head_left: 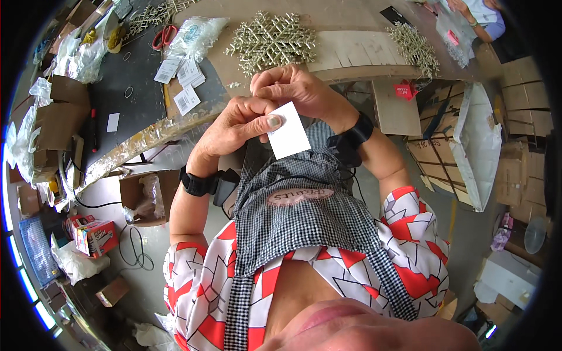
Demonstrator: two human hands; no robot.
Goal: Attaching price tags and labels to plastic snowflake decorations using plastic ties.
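My left hand (239, 124) pinches a small white card (288, 132) between thumb and fingers, its blank side facing up. Right beside it, my right hand (301, 92) has its fingertips pressed together near the card's upper corner; whatever they grip is too small or hidden to make out. Just beyond both hands, a glittery gold snowflake ornament (272, 45) lies flat at the table's edge. Several printed white tags (187, 99) are spread on the table to the left, close to a clear plastic bag (199, 36) and red-handled scissors (164, 37).
Another gold snowflake (413, 49) rests farther right on the table (345, 50). A co-worker's arm (468, 14) shows at the far right. Left are an open carton (61, 114), a red marker (93, 130) and a lone white card (113, 122). Stacked cartons (524, 99) stand right.
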